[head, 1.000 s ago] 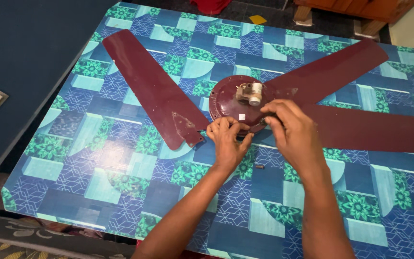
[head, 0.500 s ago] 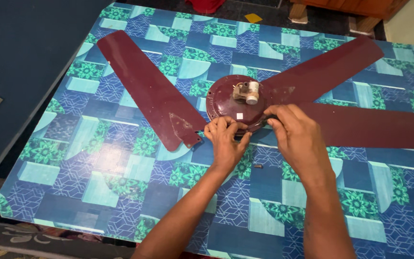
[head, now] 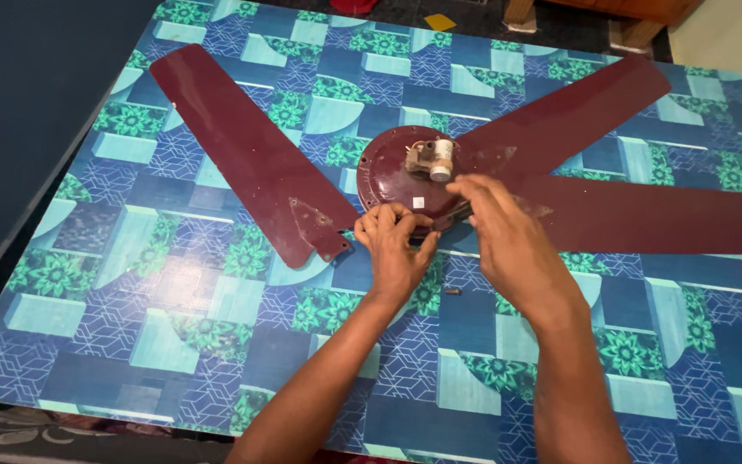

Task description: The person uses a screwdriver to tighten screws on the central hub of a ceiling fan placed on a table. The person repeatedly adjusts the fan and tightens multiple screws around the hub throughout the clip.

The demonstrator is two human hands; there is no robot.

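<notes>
Our left hand [head: 398, 249] curled its fingers on the near rim of the maroon fan hub [head: 410, 176], while our right hand [head: 508, 241] pinched a dark tool [head: 450, 216] against that rim. The hub lay mid-desk [head: 173, 335], blue-green patterned, a small screw [head: 453, 292] just nearer us.

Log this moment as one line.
left hand: on fan motor hub rim | right hand: holds dark tool at hub | loose screw on table

Three maroon fan blades [head: 251, 163] (one detached), one motor hub [head: 401, 167], one loose screw [head: 453, 291]

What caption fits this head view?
Two hands, left hand and right hand, work at a maroon ceiling fan hub on a patterned table.
</notes>
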